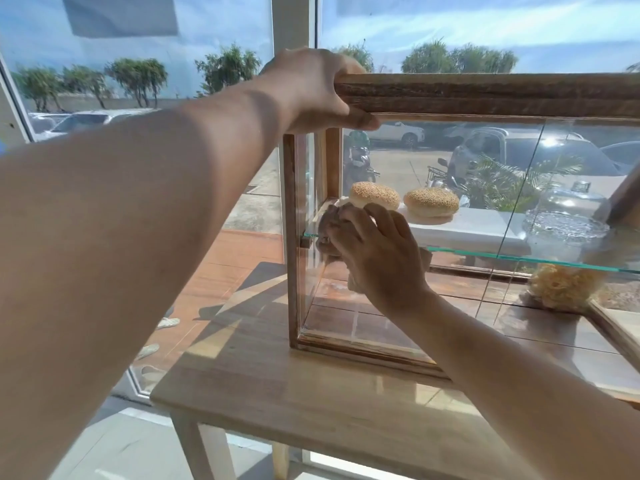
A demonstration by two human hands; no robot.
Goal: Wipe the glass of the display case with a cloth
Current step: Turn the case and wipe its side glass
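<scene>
Right side of the display case [485, 98] runs out of frame, so its full width is lost, and glare on the glass [450, 188] muddles what sits behind it. The cloth [330, 225] is mostly buried under the right hand [377, 251] — only a crumpled pale edge pokes out past the fingers, pressed flat against the front pane near the case's left corner, level with the glass shelf [519, 259]. That hand is spread, palm down on the cloth. Up top, the left hand [311, 88] curls closed around the wooden top rail at the left corner, thumb underneath. Inside, two sesame buns [431, 201] on a white board, a glass-domed dish [568, 220] blurred by reflections, and something frilly and yellow [561, 285] lower down, hard to identify. The case stands on a pale wooden bench [277, 393], sunlit. Behind it, big windows [138, 81], trees, parked cars [403, 131], blue sky.
</scene>
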